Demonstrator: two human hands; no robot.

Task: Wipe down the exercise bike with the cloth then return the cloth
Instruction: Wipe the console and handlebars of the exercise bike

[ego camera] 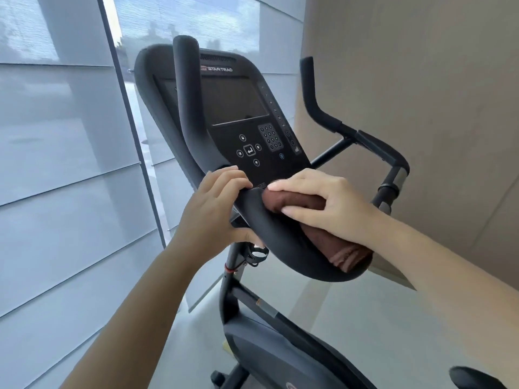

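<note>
Step in hand, as judged: wiping of the near curved handlebar (280, 242) of the exercise bike (280, 346).

The cloth (345, 254) is folded over the handlebar's inner side, just below the bottom edge of the console (238, 113). It is pinned there by the right hand (323, 203): fingers pressed together and laid flat across the upper fold, thumb pressed on the lower side, so the cloth is clamped against the bar. A loose end hangs out past the heel of the hand toward the bar's near edge.

The left hand (216, 203) is wrapped round the same bar just beside the cloth, fingers curled together over the top, thumb underneath. The bar is thus steadied.

To be done well: pressure should be kept even and the cloth drawn along the whole curve, with the wrist rotated so the underside is covered. The loose end should be gathered in. The left hand would need shifting for its patch to be reached.

Materials: cloth brown, soft, terry-like, with a ribbed hem. Handlebar matte black, rounded, padded in appearance. Console glossy, dark, flat, with small raised buttons.
</note>
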